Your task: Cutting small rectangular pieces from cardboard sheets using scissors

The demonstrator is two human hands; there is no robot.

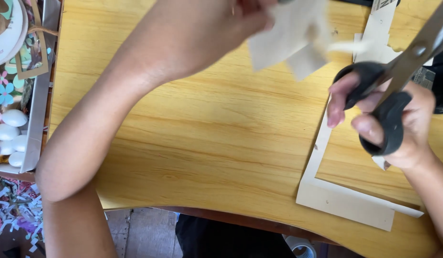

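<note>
Yellow wood-grain desk (pixel 207 143) filling most of the view, its curved front edge toward six o'clock, dark floor below.

Left hand (pixel 252 14) at twelve o'clock, forearm crossing from eight o'clock; fingers (pixel 267 21) pinched shut on a blurred pale beige piece of cut card (pixel 288 40), lifted off the desk.

Right hand (pixel 398 129) at three o'clock, fingers (pixel 338 102) threaded through the loops of black-handled steel scissors (pixel 388 95), closed firmly around the handles; blades running up toward one o'clock and out of view, so how far apart they stand cannot be told. Scissors just beside the card, at its right.

Beneath the right hand, flat on the desk from three to five o'clock, a beige cardboard frame-shaped offcut (pixel 345 203) with a hollow middle.

At nine o'clock, off the desk's left edge, a grey tray (pixel 37 119) holding smooth white egg-shaped pieces (pixel 13 118) and pale blue paper flowers (pixel 4 93). At seven o'clock, shredded coloured paper scraps (pixel 16 210) on the floor.
</note>
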